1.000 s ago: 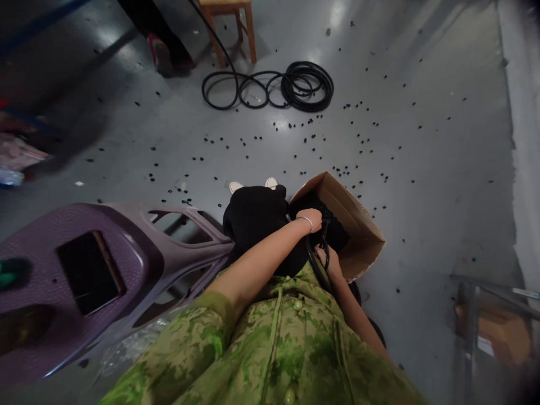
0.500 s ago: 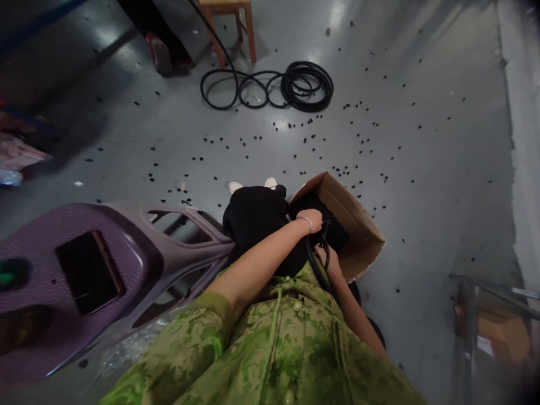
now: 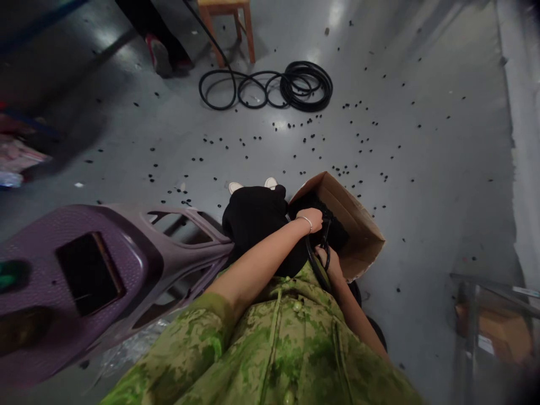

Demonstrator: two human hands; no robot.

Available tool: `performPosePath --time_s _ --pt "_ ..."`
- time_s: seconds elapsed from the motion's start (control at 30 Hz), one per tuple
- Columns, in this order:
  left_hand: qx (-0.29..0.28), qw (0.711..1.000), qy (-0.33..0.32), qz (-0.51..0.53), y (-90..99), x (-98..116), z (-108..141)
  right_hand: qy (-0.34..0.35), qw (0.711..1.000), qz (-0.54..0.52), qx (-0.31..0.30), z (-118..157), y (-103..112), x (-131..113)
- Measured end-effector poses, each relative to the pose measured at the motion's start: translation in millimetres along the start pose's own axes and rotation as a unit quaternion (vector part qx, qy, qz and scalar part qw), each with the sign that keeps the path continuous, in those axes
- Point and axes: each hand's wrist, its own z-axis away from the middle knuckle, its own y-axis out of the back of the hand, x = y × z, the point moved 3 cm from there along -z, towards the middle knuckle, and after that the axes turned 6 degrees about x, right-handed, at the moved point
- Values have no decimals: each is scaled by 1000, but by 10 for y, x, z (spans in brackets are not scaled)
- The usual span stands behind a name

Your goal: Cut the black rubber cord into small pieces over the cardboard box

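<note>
An open cardboard box stands beside my right thigh, with a dark mass of small black pieces inside. My left hand, with a thin bracelet at the wrist, is closed over the box's near side; what its fingers hold is hidden. Just below and to the right, my right hand is closed round a black hose, which loops between the two hands and runs down along my body.
On the left is a purple plastic stool bearing a phone. A coiled black hose lies ahead by a wooden stool and a person's shoe. Small black rings dot the floor. A clear bin stands at the lower right.
</note>
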Motion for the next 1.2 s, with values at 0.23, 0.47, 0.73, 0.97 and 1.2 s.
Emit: performPosePath --time_s 0.23,0.47,0.73,0.97,1.2 --pt "2 999 -38 -7 -18 11 -13 -2 1000 -4 2 -5 1 -6" --pt "-1 999 -39 -12 -8 12 -5 -6 1000 -8 -7 -9 12 -43" --pt "3 999 -37 -3 -17 3 -17 8 1000 -6 -17 -4 7 -11" --pt "-1 999 -33 -9 -64 -13 -64 0 1000 3 -12 -26 -14 29" --pt "-8 999 -39 -14 -45 1 -29 13 1000 1 -14 -19 -2 5"
